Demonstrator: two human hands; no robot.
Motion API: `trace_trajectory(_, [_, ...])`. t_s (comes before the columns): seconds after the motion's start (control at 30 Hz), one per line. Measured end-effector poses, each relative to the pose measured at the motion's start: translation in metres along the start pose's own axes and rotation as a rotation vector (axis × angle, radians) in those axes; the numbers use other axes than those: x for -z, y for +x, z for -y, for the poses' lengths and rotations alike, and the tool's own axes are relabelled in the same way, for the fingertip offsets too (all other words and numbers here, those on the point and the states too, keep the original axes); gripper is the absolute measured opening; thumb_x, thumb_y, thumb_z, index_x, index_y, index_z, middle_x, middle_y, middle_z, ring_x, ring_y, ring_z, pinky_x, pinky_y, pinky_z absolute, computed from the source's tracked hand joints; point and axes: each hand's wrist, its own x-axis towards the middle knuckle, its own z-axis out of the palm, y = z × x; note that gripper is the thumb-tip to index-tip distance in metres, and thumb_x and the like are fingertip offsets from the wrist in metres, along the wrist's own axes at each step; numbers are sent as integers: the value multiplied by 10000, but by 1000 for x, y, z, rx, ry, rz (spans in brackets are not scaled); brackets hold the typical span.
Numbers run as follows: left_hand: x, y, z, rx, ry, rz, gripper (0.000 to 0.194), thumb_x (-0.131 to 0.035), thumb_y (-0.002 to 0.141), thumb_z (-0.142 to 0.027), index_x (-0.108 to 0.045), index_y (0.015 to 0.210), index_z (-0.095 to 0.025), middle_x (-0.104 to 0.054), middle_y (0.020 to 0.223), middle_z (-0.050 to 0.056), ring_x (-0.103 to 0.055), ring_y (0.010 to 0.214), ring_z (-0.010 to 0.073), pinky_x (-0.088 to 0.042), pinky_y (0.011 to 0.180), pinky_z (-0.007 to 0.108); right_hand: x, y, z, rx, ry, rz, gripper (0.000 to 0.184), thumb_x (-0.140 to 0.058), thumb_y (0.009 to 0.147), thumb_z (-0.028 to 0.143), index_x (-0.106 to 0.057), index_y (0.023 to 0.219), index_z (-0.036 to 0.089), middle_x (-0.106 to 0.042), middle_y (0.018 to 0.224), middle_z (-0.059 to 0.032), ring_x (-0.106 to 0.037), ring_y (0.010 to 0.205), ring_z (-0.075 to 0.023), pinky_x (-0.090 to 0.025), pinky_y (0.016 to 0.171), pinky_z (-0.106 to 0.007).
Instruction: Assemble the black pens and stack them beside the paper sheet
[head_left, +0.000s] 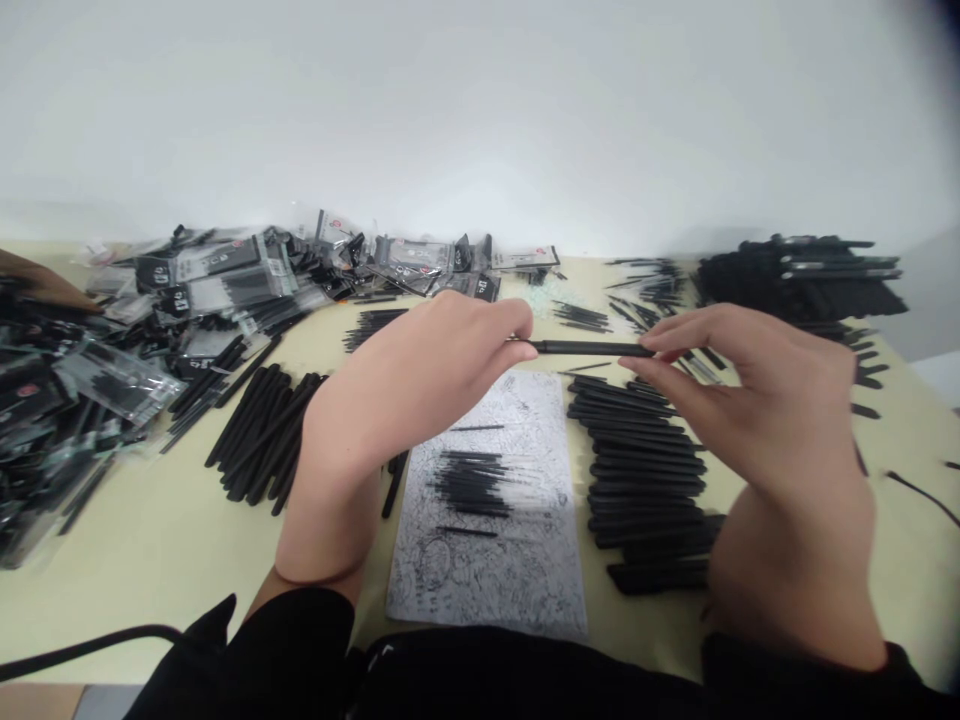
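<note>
A slim black pen [589, 348] is held level in the air between my two hands. My left hand [409, 385] pinches its left end between thumb and fingers. At the other end, the thumb and fingertips of my right hand [765, 385] are closed on it. Below lies a sheet of paper [420, 590] covered in scribbles, with a bunch of thin dark refills [472, 482] on it. A column of black pen barrels [645, 475] lies to the right of the sheet, under my right hand. More black barrels [259, 435] are heaped beside my left wrist.
Plastic packets [232, 275] with dark sticks in them are piled along the left and back of the yellow table [135, 590]. Small groups of thin sticks [581, 317] lie behind the pen. A dark stack [802, 280] stands at the back right, and a black cable [97, 637] runs at front left.
</note>
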Motion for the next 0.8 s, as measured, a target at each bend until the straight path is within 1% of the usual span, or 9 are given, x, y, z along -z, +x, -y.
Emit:
trace_trajectory(0.1, [1, -1, 0, 21, 7, -5, 363, -267, 1004, -359, -580, 928, -193, -576, 689, 17, -537, 630, 147, -383, 657, 294, -1, 0, -1, 2, 4, -51, 160, -635, 819, 140, -521, 755, 233, -677, 806, -29, -667, 806, -170, -516, 659, -284])
trace_trajectory(0.2, [0, -1, 0, 29, 15, -2, 379, -252, 1007, -358, -576, 908, -189, -573, 687, 17, -521, 602, 139, -374, 638, 291, -1, -1, -2, -7, -5, -54, 141, -645, 812, 149, -534, 779, 228, -679, 809, -26, -664, 781, -162, -496, 621, -267])
trace_trajectory(0.33, [0, -1, 3, 74, 10, 30, 300, -304, 993, -310, -571, 927, -192, -610, 784, 25, -543, 659, 145, -372, 645, 285, 1, -1, -3, -38, -61, 16, 89, -654, 824, 220, -568, 802, 218, -670, 771, -9, -636, 694, -137, -454, 583, -256])
trace_trajectory(0.43, [1, -2, 6, 112, 4, 48, 259, -337, 977, -293, -566, 910, -190, -618, 805, 28, -553, 695, 154, -377, 658, 286, 3, -2, -4, -76, -105, 65, 81, -663, 824, 263, -601, 815, 212, -652, 738, 8, -614, 657, -123, -421, 563, -249])
trace_trajectory(0.6, [1, -4, 13, 150, -8, 85, 231, -369, 956, -292, -561, 866, -201, -623, 769, 28, -538, 666, 152, -361, 615, 282, 6, -3, -7, -111, -150, 109, 89, -668, 818, 286, -610, 803, 221, -642, 717, 21, -598, 622, -116, -400, 547, -246])
trace_trajectory(0.8, [-3, -5, 18, 188, 2, 105, 207, -399, 940, -279, -581, 876, -203, -657, 883, 33, -569, 744, 163, -376, 639, 275, 10, -5, -9, -224, -162, 223, 94, -667, 806, 326, -631, 817, 241, -645, 716, 22, -599, 611, -133, -386, 540, -259])
